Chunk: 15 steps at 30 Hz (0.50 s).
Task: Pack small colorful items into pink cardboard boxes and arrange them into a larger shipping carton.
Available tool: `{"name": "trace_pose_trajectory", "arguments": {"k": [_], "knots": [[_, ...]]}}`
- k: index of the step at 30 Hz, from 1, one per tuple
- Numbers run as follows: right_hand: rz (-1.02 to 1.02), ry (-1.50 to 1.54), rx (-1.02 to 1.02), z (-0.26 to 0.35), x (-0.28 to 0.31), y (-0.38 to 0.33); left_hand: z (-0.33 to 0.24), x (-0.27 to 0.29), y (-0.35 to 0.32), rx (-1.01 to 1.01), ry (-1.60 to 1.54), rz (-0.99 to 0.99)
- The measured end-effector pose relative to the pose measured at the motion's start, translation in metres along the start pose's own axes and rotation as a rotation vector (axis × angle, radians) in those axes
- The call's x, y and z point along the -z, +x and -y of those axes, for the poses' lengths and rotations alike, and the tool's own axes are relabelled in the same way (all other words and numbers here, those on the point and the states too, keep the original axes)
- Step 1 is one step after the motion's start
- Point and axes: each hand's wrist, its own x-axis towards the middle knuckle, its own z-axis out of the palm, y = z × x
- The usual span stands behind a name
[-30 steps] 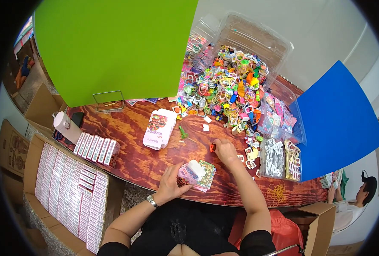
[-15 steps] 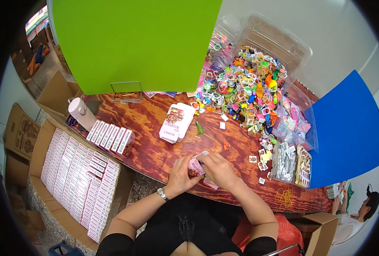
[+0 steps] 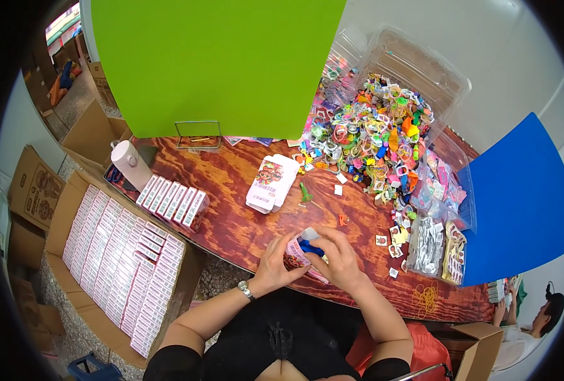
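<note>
Close to my body, over the table's near edge, my left hand is closed round a small pink printed box with its top flap up. My right hand is at the box's mouth, pinching a small blue piece, whose kind I cannot make out. Part of the piece is hidden by the fingers and the box. Another pink printed edge shows beneath my hands. Farther off lie empty pink and white boxes, stacked together, and a green toy beside them.
A heap of small colourful trinkets spills from a clear bin. Silver packets and yellow rubber bands lie at right. Filled boxes stand by a pink flask. A carton of boxes stands left. A co-worker sits far right.
My right hand has lifted slightly and shifted right, and the blue piece now shows at the box's mouth. The left hand still holds the box. The whole view has shifted a little.
</note>
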Motion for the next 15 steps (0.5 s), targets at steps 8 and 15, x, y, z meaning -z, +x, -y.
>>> {"name": "trace_pose_trajectory", "arguments": {"k": [8, 15], "knots": [[0.058, -0.155, -0.095, 0.004, 0.011, -0.015, 0.003, 0.000, 0.001, 0.034, -0.096, -0.018], [0.230, -0.164, -0.076, 0.016, 0.009, -0.002, 0.002, 0.004, 0.000, -0.186, 0.122, -0.073]]}}
